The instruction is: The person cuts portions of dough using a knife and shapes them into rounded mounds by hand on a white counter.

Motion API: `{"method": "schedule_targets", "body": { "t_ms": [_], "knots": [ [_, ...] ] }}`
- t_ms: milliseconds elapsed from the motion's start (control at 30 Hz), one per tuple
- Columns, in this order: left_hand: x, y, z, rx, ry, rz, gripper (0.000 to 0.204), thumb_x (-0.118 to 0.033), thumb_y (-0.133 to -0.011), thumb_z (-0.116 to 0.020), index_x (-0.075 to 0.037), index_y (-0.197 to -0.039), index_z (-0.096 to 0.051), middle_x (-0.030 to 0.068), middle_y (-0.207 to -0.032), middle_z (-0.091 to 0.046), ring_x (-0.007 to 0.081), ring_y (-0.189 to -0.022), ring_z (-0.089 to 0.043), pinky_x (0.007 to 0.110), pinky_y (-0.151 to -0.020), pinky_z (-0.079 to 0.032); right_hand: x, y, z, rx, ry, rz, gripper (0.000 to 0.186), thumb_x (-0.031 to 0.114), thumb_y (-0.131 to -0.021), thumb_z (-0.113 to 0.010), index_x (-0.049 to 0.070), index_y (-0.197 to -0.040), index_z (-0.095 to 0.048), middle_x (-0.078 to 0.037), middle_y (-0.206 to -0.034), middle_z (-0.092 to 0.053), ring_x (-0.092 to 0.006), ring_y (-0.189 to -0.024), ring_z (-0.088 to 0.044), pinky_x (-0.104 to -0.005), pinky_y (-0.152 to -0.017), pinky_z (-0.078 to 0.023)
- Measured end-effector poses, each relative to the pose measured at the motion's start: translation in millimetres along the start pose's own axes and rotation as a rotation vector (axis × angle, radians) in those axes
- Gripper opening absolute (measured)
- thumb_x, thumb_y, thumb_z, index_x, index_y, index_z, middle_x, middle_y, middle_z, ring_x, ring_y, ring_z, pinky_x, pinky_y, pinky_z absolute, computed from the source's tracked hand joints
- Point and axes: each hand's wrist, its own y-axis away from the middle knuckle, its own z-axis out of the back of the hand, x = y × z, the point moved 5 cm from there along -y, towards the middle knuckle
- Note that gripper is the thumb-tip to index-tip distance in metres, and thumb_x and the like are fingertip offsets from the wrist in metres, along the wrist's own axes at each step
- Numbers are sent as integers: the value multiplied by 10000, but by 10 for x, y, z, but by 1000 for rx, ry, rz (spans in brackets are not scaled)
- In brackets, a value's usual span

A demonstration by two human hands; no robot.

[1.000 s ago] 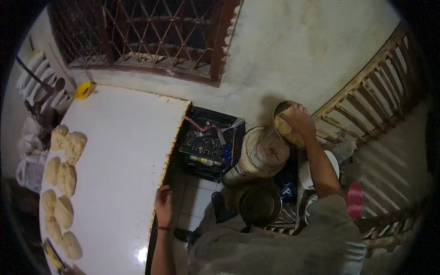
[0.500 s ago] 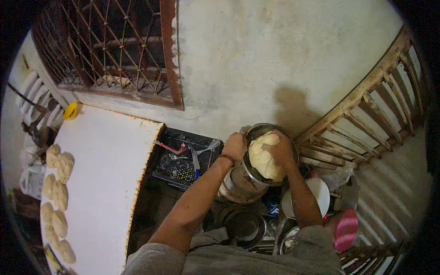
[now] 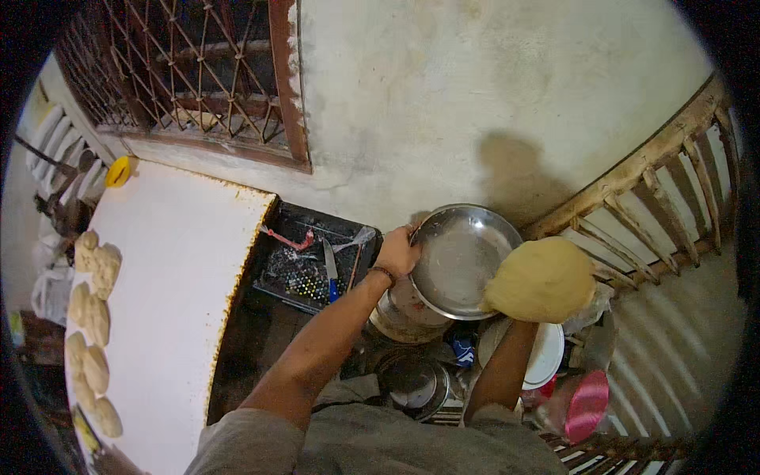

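Observation:
My left hand [image 3: 398,252] is closed on the left rim of a shallow steel bowl [image 3: 457,261], which is tilted above a large metal pot [image 3: 408,315]. Beyond the bowl's right side, a big smooth lump of pale yellow dough [image 3: 541,279] is held up on my right hand. Its fingers are hidden by the dough; only the wrist and right forearm [image 3: 507,356] show below it. Part of the dough overlaps the bowl's right rim.
At left stands a white table [image 3: 174,293] with several dough pieces [image 3: 95,321] along its far-left side. A black crate [image 3: 313,257] carries a blue-handled knife [image 3: 330,273]. Wooden railing [image 3: 633,186] runs at right. Below are a white bucket lid [image 3: 545,356] and pink container [image 3: 587,405].
My right hand has lifted the dough out of the bowl and moved it to the right. The bowl's inside is now exposed, my left hand still on its rim.

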Motion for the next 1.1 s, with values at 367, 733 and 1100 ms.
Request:
{"method": "schedule_targets", "body": {
  "t_ms": [367, 733, 1100],
  "knots": [
    [-56, -56, -36, -20, 18, -19, 512, -125, -844, -721, 22, -1324, -617, 314, -1187, -683, 449, -1091, -673, 490, -920, -548, 525, 367, 68, -17, 54, 177, 559, 342, -817, -800, 62, -1245, -573, -196, -1295, -512, -411, -1190, -555, -512, -1051, -442],
    [-1251, 1954, 1606, 663, 2089, 106, 755, -676, -1045, -378, -117, -1547, -460, 116, -1547, -521, 273, -1387, -535, 441, -1170, -421, 787, 2191, -1811, 877, 13, 388, 652, 401, -829, -817, 74, -1313, -525, -230, -1432, -422, -440, -1294, -496, -548, -1117, -394],
    [1236, 5189, 3809, -578, 2011, -72, 859, -725, -992, -434, -57, -1531, -448, 206, -1491, -542, 378, -1315, -584, 533, -1121, -475, 797, 5857, -3483, 2413, 293, 589, 671, 318, -771, -880, 89, -1353, -638, -227, -1518, -455, -361, -1440, -425, -551, -1200, -302]
  ]
}}
